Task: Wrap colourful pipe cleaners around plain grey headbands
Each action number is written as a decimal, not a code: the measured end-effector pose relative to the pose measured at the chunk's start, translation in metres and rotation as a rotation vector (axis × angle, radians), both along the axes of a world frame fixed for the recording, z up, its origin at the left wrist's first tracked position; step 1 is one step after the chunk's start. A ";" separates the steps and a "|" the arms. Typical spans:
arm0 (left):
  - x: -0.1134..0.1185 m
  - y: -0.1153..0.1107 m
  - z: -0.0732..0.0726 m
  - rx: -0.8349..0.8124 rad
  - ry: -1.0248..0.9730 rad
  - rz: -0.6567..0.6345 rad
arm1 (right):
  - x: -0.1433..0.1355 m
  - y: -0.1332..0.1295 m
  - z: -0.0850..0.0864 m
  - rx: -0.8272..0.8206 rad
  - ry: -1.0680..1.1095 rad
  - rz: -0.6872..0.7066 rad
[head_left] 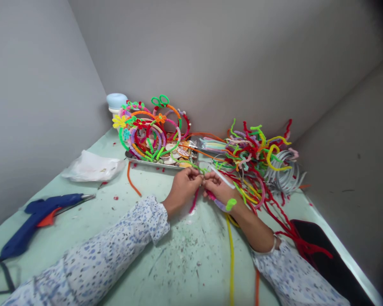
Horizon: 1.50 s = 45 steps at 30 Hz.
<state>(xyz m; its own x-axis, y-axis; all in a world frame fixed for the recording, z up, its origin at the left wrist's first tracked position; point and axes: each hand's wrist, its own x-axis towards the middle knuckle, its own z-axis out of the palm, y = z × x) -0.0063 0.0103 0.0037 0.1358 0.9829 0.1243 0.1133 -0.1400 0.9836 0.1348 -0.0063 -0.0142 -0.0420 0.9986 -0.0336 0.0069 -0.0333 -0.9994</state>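
Note:
My left hand [185,187] and my right hand [221,189] meet near the middle of the table, fingertips pinched together. My right hand is closed on a curved headband [222,205], wrapped in pink and purple fuzz with a lime-green tip. A bare whitish strip [222,177], which looks like its other end, lies across the back of that hand. The fingers of my left hand are closed on a fuzzy pipe cleaner; a magenta length [194,201] hangs below them, and green shows beyond the fingertips. The exact pinch point is hidden.
Behind my hands, a metal tray [153,162] holds wooden pieces and several finished headbands [140,112]. Tangled pipe cleaners [255,148] and bare grey headbands [285,172] lie right. A blue glue gun [47,212] and plastic bag [92,166] are left, a dark phone [328,259] right.

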 end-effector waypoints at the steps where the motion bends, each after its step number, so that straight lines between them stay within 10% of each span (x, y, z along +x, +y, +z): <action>1: 0.000 0.000 0.000 -0.003 0.010 0.012 | -0.001 0.000 -0.002 0.031 0.002 -0.018; 20: -0.003 0.001 0.002 -0.019 0.027 0.064 | -0.005 -0.014 0.014 0.594 -0.663 -0.130; 28: 0.000 -0.001 0.002 -0.005 -0.082 -0.034 | -0.003 -0.013 0.011 0.396 -0.381 -0.115; 37: 0.001 -0.004 0.001 -0.023 -0.093 -0.134 | 0.001 -0.008 0.011 0.541 -0.248 -0.198; 45: 0.001 -0.005 0.005 -0.128 -0.216 -0.210 | 0.008 0.001 0.008 0.147 0.310 -0.274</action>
